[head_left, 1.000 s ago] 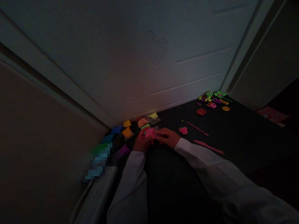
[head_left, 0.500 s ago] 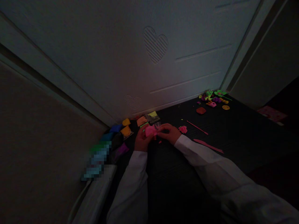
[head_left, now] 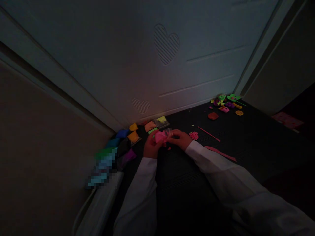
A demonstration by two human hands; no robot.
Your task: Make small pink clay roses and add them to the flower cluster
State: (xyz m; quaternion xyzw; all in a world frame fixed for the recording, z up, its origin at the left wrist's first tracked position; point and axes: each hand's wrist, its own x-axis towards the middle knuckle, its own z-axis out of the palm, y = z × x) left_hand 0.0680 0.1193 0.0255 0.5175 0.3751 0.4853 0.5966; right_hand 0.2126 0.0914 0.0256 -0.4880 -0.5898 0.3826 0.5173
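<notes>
A bag of pink modelling clay (head_left: 160,137) is between my two hands, above the dark table. My left hand (head_left: 150,146) is closed around its left side. With thumb and fingers pinched, my right hand (head_left: 180,139) grips the clear plastic end of the bag. Right of that hand lies a bumpy pink clay piece (head_left: 193,135). Beyond it are a thin pink modelling tool (head_left: 209,133) and a flat pink clay knife (head_left: 220,153). A small red-pink bit (head_left: 169,148) rests just below the bag.
Bags of orange clay (head_left: 134,138), yellow clay (head_left: 162,121) and several other colours line the table's left and back. Small finished clay figures (head_left: 225,104) cluster at the back right, near a red clay lump (head_left: 213,116). A pale door (head_left: 110,65) stands behind the table.
The view has shifted slightly, so everything sits a little differently in the picture. Both hands keep their hold on the bag, with hardly any movement.
</notes>
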